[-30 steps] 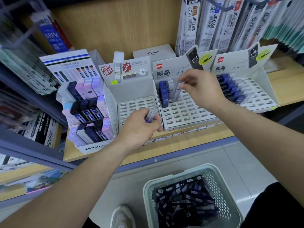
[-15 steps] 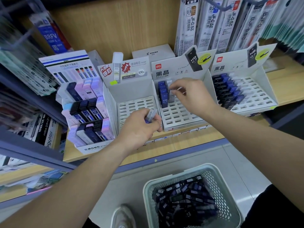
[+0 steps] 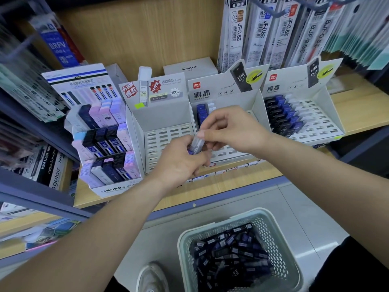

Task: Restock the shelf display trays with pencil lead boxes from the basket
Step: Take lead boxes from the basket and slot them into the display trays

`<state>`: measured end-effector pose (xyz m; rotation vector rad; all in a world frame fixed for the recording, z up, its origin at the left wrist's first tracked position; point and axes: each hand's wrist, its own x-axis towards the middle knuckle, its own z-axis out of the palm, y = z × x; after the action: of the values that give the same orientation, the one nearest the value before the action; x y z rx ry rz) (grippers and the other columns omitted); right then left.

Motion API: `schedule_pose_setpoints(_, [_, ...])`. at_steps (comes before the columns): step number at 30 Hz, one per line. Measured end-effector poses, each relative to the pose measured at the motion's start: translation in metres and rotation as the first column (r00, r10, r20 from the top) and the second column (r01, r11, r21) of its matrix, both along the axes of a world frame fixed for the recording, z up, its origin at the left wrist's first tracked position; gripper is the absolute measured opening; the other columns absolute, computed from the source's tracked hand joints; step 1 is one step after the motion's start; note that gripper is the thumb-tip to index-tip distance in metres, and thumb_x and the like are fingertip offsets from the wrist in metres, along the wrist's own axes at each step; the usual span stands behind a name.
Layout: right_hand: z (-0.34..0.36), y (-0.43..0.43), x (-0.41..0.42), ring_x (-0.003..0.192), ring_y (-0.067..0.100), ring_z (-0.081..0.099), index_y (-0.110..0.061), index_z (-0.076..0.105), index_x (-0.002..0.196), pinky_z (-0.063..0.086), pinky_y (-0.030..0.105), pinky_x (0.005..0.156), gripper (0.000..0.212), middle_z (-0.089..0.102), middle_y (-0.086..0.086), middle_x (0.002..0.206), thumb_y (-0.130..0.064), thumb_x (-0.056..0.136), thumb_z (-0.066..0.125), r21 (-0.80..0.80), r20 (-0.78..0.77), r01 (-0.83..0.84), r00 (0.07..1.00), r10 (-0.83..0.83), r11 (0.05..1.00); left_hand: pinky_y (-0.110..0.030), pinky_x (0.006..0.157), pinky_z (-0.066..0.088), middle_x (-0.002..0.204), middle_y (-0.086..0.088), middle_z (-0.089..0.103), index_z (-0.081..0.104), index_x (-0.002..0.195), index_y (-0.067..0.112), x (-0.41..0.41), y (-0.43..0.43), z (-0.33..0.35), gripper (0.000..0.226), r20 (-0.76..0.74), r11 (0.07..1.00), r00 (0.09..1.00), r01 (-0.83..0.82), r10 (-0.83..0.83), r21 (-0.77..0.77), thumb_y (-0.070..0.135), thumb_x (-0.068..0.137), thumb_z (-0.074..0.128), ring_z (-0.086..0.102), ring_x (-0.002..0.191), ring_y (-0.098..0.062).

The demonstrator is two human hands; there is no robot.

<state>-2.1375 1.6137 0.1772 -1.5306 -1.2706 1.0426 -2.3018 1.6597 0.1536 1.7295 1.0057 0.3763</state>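
Note:
My left hand (image 3: 181, 163) holds a small bunch of pencil lead boxes (image 3: 196, 145), clear with blue ends, in front of the shelf. My right hand (image 3: 229, 129) pinches the top of one of those boxes between thumb and fingers. Behind the hands stands the middle white display tray (image 3: 256, 106), with a short row of blue boxes (image 3: 202, 114) at its back left and its slotted floor partly hidden. The right tray (image 3: 320, 121) holds rows of black, blue and clear boxes. A pale green basket (image 3: 271, 224) on the floor below is full of dark lead boxes.
An empty slotted tray (image 3: 168, 140) stands left of the middle one, beside a tiered MONO display (image 3: 105, 144) of pastel and dark boxes. Refill packs (image 3: 263, 30) hang above the shelf. A PILOT box (image 3: 189, 68) sits at the back. A white shoe (image 3: 151, 277) is beside the basket.
My right hand has drawn back from the rear of the middle tray, down and left, to the boxes in my left hand. My left hand stayed about where it was.

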Motion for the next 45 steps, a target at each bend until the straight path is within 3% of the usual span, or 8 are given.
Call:
schedule_pose_setpoints(3, [0.003, -0.005, 0.009, 0.065, 0.021, 0.069, 0.004, 0.067, 0.1, 0.058, 0.025, 0.061, 0.018, 0.071, 0.013, 0.069, -0.002, 0.085, 0.074, -0.031, -0.146, 0.038, 0.988, -0.043, 0.999, -0.023, 0.045, 0.047, 0.071, -0.002, 0.073, 0.064, 0.099, 0.015, 0.003, -0.002, 0.003, 0.016, 0.054, 0.998, 0.998, 0.023, -0.02, -0.058, 0.019, 0.088, 0.075, 0.056, 0.048, -0.013])
schedule_pose_setpoints(8, [0.004, -0.009, 0.023, 0.066, 0.015, 0.068, 0.0, 0.069, 0.101, 0.061, 0.029, 0.069, 0.01, 0.069, 0.011, 0.078, -0.001, 0.091, 0.067, 0.02, -0.104, 0.153, 0.983, -0.15, 0.988, -0.025, 0.045, 0.047, 0.075, -0.007, 0.073, 0.064, 0.095, 0.016, 0.007, -0.005, 0.002, 0.013, 0.052, 0.997, 0.998, 0.037, -0.034, -0.07, 0.021, 0.09, 0.074, 0.059, 0.049, -0.016])
schedule_pose_setpoints(14, [0.005, -0.014, 0.03, 0.07, 0.018, 0.069, -0.004, 0.068, 0.102, 0.061, 0.036, 0.072, 0.011, 0.069, 0.011, 0.081, -0.003, 0.091, 0.068, 0.06, -0.11, 0.175, 0.98, -0.168, 0.983, -0.019, 0.039, 0.031, 0.075, -0.008, 0.073, 0.063, 0.095, 0.015, 0.011, -0.005, 0.002, 0.008, 0.083, 0.996, 0.997, 0.017, -0.01, -0.087, 0.022, 0.096, 0.067, 0.038, 0.042, -0.017])
schedule_pose_setpoints(20, [0.009, -0.012, 0.041, 0.07, 0.017, 0.068, -0.01, 0.068, 0.094, 0.06, 0.033, 0.069, 0.01, 0.071, 0.004, 0.075, -0.002, 0.089, 0.07, 0.153, -0.138, 0.236, 0.967, -0.215, 0.96, -0.02, 0.038, 0.029, 0.079, -0.007, 0.073, 0.063, 0.093, 0.015, 0.012, -0.004, -0.003, 0.007, 0.066, 0.994, 0.998, -0.011, 0.018, -0.106, 0.021, 0.096, 0.067, 0.034, 0.044, -0.017])
schedule_pose_setpoints(23, [0.006, -0.008, 0.058, 0.068, 0.019, 0.067, -0.021, 0.069, 0.088, 0.058, 0.033, 0.068, 0.016, 0.07, 0.001, 0.075, -0.005, 0.089, 0.071, 0.247, -0.043, 0.361, 0.931, -0.362, 0.899, -0.021, 0.038, 0.03, 0.077, -0.005, 0.071, 0.063, 0.091, 0.016, 0.01, 0.0, -0.005, 0.007, 0.029, 0.993, 0.999, -0.042, 0.045, -0.108, 0.02, 0.097, 0.064, 0.034, 0.042, -0.014])
schedule_pose_setpoints(27, [-0.01, -0.001, 0.068, 0.081, 0.024, 0.068, -0.025, 0.069, 0.091, 0.059, 0.036, 0.079, 0.012, 0.07, 0.003, 0.086, -0.014, 0.088, 0.072, 0.329, 0.193, 0.364, 0.877, -0.44, 0.871, -0.022, 0.041, 0.029, 0.075, -0.005, 0.07, 0.062, 0.089, 0.017, 0.006, 0.001, -0.007, 0.008, 0.008, 0.992, 0.999, -0.039, 0.04, -0.117, 0.017, 0.097, 0.061, 0.033, 0.048, -0.019])
schedule_pose_setpoints(40, [-0.024, 0.011, 0.053, 0.081, 0.007, 0.066, -0.022, 0.069, 0.092, 0.052, 0.014, 0.077, 0.01, 0.068, -0.009, 0.085, -0.013, 0.089, 0.072, 0.261, 0.397, 0.216, 0.865, -0.308, 0.941, -0.025, 0.043, 0.031, 0.071, 0.0, 0.071, 0.064, 0.085, 0.019, -0.004, 0.007, -0.01, 0.011, -0.006, 0.997, 1.0, -0.014, 0.014, -0.079, 0.014, 0.095, 0.064, 0.036, 0.054, -0.022])
schedule_pose_setpoints(45, [-0.024, 0.01, 0.049, 0.079, 0.004, 0.064, -0.017, 0.072, 0.092, 0.047, 0.005, 0.075, 0.007, 0.071, -0.004, 0.085, -0.01, 0.089, 0.072, 0.252, 0.449, 0.137, 0.861, -0.241, 0.958, -0.021, 0.042, 0.032, 0.068, 0.001, 0.07, 0.063, 0.088, 0.018, -0.003, 0.007, -0.009, 0.01, -0.001, 0.997, 1.0, -0.021, 0.021, -0.071, 0.011, 0.095, 0.063, 0.036, 0.049, -0.02])
